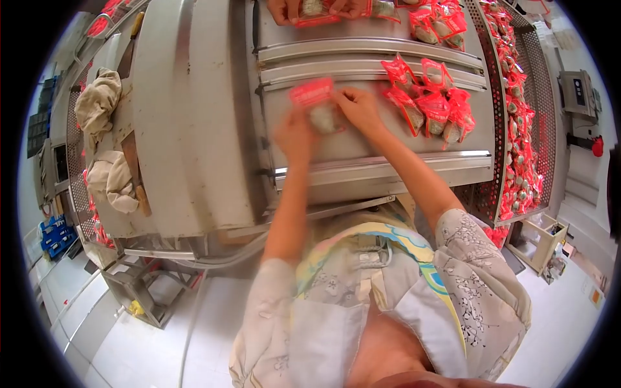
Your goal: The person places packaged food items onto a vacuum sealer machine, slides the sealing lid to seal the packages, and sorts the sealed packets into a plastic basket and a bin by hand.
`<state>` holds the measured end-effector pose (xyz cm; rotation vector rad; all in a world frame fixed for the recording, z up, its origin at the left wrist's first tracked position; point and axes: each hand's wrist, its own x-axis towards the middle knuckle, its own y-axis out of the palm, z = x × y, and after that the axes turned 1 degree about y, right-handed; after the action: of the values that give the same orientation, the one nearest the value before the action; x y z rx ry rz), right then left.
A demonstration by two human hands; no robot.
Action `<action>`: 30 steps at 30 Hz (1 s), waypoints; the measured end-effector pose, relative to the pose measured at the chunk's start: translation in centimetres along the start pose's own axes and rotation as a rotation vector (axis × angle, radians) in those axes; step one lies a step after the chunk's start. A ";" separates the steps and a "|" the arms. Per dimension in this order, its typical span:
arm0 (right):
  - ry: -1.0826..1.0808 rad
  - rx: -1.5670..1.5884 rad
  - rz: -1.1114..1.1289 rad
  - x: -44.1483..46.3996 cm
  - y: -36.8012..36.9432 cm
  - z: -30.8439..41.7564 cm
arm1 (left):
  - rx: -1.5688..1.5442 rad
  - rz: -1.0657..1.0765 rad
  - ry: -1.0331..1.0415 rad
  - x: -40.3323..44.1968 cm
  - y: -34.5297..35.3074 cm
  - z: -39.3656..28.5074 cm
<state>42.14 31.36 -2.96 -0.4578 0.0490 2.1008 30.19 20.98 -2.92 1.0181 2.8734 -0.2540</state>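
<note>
Between my two hands is a red-topped clear packet (322,115) with a pale greenish item inside, blurred by motion. My left hand (295,137) is at the packet's left side, its fingers smeared. At the packet's upper right corner, my right hand (358,108) has its fingers pinched together on the red edge. Several similar red packets (432,107) lie in a cluster on the metal surface to the right of my right hand.
Metal rails (388,165) cross the work surface. Another person's hands (317,10) hold a packet at the top. A perforated bin (546,123) of red packets stands at the right. Cloths (111,178) and knives lie at the left.
</note>
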 end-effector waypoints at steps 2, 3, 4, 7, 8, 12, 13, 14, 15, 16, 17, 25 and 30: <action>-0.054 -0.334 -0.031 1.2 0.4 -0.7 | -0.015 -0.041 -0.063 0.5 -1.0 0.4; -0.045 -0.412 -0.036 1.3 0.7 -0.5 | -0.047 -0.048 -0.091 0.5 -1.4 0.7; -0.037 -0.490 -0.043 1.6 1.1 -0.2 | -0.081 -0.054 -0.117 0.8 -1.6 1.0; 0.048 -0.585 -0.012 2.4 1.9 1.3 | -0.100 -0.106 -0.255 1.6 -2.2 1.3; 0.087 -0.593 0.009 2.7 2.0 1.5 | -0.096 -0.088 -0.276 2.2 -2.3 1.6; 0.048 -0.443 -0.138 3.5 2.6 1.3 | -0.077 -0.028 -0.299 5.6 -1.7 2.8; 0.058 -0.406 -0.163 3.6 2.6 1.3 | -0.071 -0.013 -0.291 6.0 -1.6 2.7; 0.068 -0.369 -0.188 3.6 2.6 1.3 | -0.056 0.006 -0.302 6.0 -1.5 2.7; 0.047 -0.347 -0.189 3.8 2.5 0.7 | -0.042 0.026 -0.313 5.8 -1.3 0.8; 0.025 -0.324 -0.190 4.2 2.5 -0.1 | -0.028 0.046 -0.324 5.5 -1.1 -0.7; 0.003 -0.303 -0.192 4.5 2.4 -0.8 | -0.007 0.008 -0.270 5.2 -0.9 -1.4; -0.480 -0.505 -0.486 2.5 2.5 3.7 | 0.290 -0.051 -0.064 4.1 -1.3 -1.1; -0.500 -0.650 -0.363 5.8 2.6 4.4 | 0.220 -0.160 0.014 5.7 -0.7 0.5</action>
<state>35.89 35.53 -1.25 -0.2731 -0.9563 1.7766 25.33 23.82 -4.07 0.8201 2.9934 -0.5884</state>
